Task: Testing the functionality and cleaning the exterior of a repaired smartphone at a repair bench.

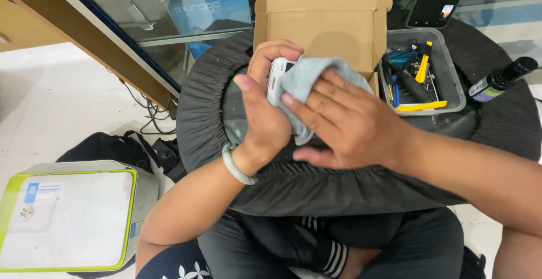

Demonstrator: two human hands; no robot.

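While the left hand [265,115] grips a white phone [276,75] upright by its edges to steady it, the right hand [344,123] presses a pale blue cloth [307,78] flat on its face. Open cardboard box [322,22] at 12 o'clock; tool tray [449,59] at 2, within reach on the bench [497,126].

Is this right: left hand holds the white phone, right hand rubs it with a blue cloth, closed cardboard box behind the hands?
Not quite. The cardboard box is open, its lid flap standing up, as the head view shows. The rest holds: the left hand holds the white phone, and the right hand presses the blue cloth against it.
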